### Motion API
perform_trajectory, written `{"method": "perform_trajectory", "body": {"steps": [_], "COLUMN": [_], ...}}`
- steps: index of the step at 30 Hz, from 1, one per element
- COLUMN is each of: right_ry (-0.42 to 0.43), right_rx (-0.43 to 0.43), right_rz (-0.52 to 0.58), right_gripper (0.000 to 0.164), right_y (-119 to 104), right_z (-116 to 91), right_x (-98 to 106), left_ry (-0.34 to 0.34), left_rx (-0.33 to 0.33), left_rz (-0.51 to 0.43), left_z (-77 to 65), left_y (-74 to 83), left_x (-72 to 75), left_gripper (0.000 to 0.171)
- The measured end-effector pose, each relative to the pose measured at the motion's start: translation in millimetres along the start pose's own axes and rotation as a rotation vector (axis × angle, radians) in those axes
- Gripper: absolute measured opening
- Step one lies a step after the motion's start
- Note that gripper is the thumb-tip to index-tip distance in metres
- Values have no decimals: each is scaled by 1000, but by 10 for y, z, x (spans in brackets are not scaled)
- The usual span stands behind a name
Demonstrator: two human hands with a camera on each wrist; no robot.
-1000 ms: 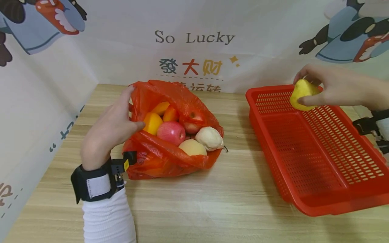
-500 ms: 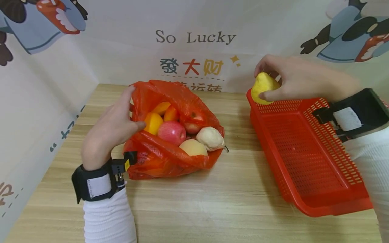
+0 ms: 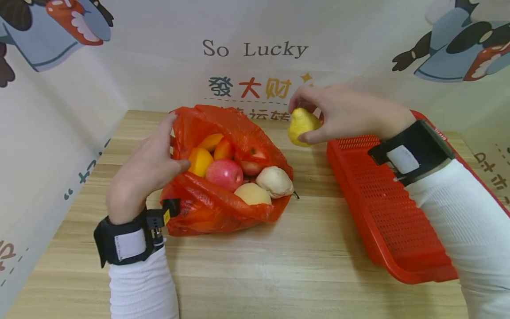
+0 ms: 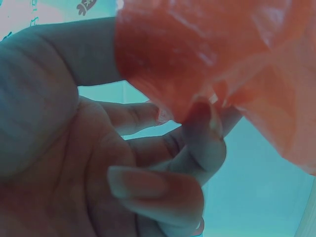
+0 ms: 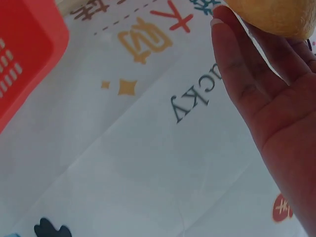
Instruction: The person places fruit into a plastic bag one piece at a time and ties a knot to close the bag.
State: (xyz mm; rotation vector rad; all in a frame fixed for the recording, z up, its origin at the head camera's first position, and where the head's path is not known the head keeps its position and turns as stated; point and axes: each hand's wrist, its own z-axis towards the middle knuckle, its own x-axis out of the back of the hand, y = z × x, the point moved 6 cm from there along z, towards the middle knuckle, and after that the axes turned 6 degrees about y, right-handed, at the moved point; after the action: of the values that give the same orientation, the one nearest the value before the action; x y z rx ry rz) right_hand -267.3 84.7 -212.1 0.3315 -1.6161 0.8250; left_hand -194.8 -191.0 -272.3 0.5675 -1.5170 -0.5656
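Note:
A red plastic bag lies on the table, its mouth spread toward the front. My left hand holds the bag's left edge; in the left wrist view the thin plastic passes among the curled fingers. Inside show a pink apple, a round yellow-orange fruit, a pale yellow fruit and a cream-coloured fruit with a dark stem. Between the bag and the basket, my right hand grips a yellow pear above the table. Its underside fills the top corner of the right wrist view.
A red perforated plastic basket stands at the right under my right forearm, no fruit showing in its visible part. Wood-grain table spreads in front of bag and basket. Behind rises a white printed backdrop.
My right hand has moved left with the pear, from over the basket's far right side to the gap beside the bag. The left hand and bag have stayed put.

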Motion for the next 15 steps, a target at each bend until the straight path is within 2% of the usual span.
{"method": "perform_trajectory", "body": {"steps": [4,15], "right_ry": [-16,-19], "right_rx": [34,106], "right_rz": [28,-33], "right_gripper": [49,53], "right_y": [-81,-191], "right_z": [86,265], "right_x": [-94,-347], "left_ry": [0,-3], "left_rx": [-9,-29], "left_rz": [-4,-16], "left_z": [1,9], "left_y": [2,24], "left_x": [3,-4], "left_gripper": [91,89]}}
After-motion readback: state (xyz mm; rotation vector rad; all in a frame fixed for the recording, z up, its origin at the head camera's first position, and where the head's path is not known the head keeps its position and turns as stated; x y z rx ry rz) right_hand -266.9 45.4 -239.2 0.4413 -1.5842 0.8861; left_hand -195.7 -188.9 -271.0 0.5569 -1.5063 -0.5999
